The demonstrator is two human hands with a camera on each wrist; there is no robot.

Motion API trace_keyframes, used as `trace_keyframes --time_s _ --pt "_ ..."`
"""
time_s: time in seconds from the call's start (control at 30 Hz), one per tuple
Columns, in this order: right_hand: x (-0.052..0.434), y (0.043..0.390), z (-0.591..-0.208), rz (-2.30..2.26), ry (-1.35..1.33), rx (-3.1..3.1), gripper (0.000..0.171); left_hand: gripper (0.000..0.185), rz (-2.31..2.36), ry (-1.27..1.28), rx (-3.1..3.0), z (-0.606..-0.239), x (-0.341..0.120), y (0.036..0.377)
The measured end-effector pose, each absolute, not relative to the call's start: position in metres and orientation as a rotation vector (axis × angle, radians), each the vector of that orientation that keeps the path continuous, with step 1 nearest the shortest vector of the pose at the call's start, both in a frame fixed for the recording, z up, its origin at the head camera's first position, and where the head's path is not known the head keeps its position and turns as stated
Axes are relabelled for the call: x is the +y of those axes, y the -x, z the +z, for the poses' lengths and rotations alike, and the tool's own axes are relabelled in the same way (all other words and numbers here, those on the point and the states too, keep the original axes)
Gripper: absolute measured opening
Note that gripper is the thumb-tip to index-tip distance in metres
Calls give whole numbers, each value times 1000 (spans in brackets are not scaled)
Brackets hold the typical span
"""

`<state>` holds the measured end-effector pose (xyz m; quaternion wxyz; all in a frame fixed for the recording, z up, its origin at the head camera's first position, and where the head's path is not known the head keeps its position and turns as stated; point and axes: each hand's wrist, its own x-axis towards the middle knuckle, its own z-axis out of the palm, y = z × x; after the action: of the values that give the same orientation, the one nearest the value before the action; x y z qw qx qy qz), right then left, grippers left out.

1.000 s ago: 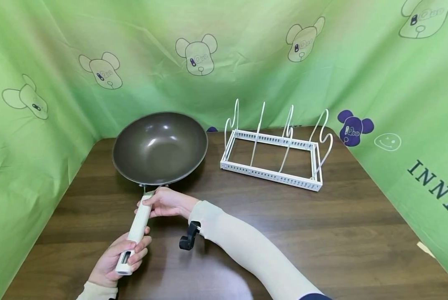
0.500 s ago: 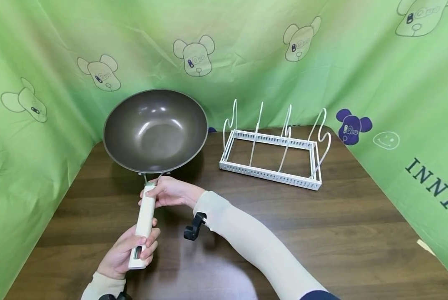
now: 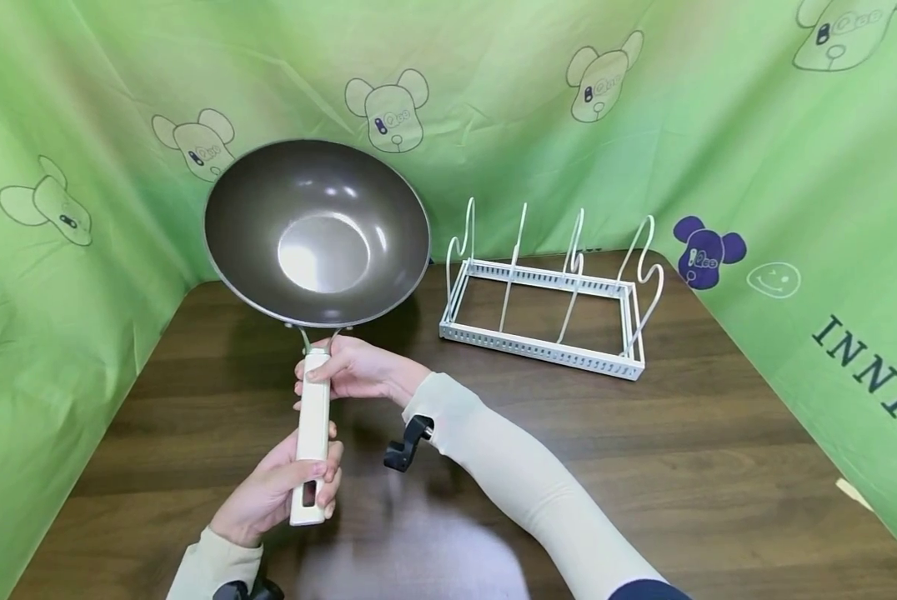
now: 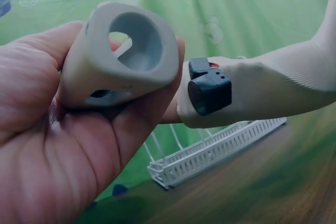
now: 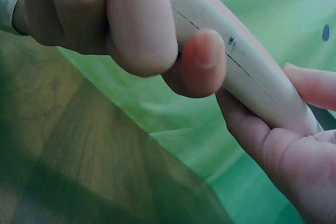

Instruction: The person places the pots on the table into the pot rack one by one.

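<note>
To hold the wok (image 3: 317, 233) well, we should share its weight between 2 hands: the forward hand bears the load, the rear hand checks any twist, and the rim stays clear of the white rack (image 3: 542, 350). The wok is left of the rack, not touching it, tilted with its inside towards us. Our right hand (image 3: 369, 369), left of the rack, grips the handle (image 3: 313, 417) at its far end; our left hand (image 3: 272, 487), farther from the rack, is curled snugly round its near end.
</note>
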<state>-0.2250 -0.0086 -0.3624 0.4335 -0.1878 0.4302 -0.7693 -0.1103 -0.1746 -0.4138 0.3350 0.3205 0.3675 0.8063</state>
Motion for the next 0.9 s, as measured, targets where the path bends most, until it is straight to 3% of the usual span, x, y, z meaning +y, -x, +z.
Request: trace_keyframes --time_s 0.53,0.9 --pt "-12 222 -364 -2009 504 1183 35 26 2085 -854 1300 -409 -158 112" --pt "-1 225 -365 -2088 639 982 36 33 2204 -817 1078 -410 -130 116"
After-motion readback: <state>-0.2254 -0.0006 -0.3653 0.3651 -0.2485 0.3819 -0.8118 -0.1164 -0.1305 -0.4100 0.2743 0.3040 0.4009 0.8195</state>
